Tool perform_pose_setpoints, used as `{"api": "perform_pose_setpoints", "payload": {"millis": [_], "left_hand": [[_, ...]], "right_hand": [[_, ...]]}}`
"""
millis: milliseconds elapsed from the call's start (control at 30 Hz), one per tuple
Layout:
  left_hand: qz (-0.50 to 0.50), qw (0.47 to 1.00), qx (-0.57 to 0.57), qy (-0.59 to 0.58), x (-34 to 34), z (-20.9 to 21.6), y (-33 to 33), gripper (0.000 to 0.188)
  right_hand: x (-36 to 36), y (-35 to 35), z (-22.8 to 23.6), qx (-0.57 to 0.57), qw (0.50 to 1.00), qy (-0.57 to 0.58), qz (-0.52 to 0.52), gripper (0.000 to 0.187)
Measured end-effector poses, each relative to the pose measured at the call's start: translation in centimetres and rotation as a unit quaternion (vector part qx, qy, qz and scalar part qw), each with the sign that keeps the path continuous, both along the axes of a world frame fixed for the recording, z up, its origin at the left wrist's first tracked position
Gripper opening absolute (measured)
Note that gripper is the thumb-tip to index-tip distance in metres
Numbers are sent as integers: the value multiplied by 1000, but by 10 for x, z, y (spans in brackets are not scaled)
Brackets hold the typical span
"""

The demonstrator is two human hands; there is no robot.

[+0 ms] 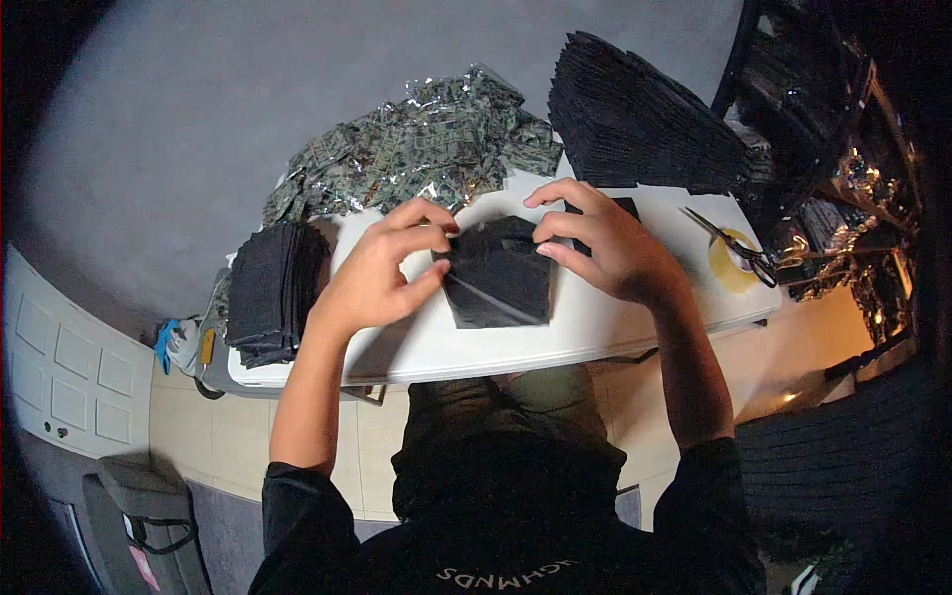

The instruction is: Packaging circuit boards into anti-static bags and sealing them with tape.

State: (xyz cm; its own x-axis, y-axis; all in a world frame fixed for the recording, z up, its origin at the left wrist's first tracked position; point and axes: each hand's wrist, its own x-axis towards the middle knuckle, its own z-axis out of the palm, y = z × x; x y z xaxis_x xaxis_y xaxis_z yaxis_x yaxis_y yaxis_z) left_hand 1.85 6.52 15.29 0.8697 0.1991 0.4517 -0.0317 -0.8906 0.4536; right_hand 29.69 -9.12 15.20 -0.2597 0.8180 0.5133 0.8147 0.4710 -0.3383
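While both hands arch over it, a dark flat packet [501, 283] lies on the white surface [595, 322] between the fingers, its sides right by their tips. Those of the left hand [382, 263] and the right hand [615, 243] are loosely bent, not clenched; whether any tip pinches an edge, I cannot tell (a pale streak suggests clear film on it). Such a stance probably suits steadying both sides at once. Just behind the right fingers lies another dark piece [625, 206]. Left of the left fingers stands a black folded stack [263, 288], likely kept beside the working spot. Well right of the right fingers, scissors [736, 243] rest across a tape roll [724, 273], presumably for easy reach. Beyond the fingers sit a shiny camouflage heap [426, 139] and, farther right, a large black pile [635, 114], perhaps set back for elbow room.
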Motion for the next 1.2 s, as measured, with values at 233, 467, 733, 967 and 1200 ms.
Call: {"api": "perform_pose_setpoints", "payload": {"millis": [233, 467, 733, 967, 1200], "left_hand": [[52, 989, -130, -41, 5, -37, 0, 15], [58, 896, -400, -184, 24, -96, -29, 77], [214, 879, -317, -284, 49, -162, -57, 18], [271, 888, -210, -306, 57, -150, -59, 22], [364, 866, -276, -204, 48, -145, -28, 24]], "right_hand": [[-12, 14, -46, 2, 990, 139, -7, 6], [-24, 26, -112, 41, 903, 425, -37, 10], [-65, 33, -136, 149, 866, 423, -220, 13], [-64, 40, -146, 138, 885, 308, -321, 29], [-51, 53, -131, -64, 900, 279, -329, 40]]}}
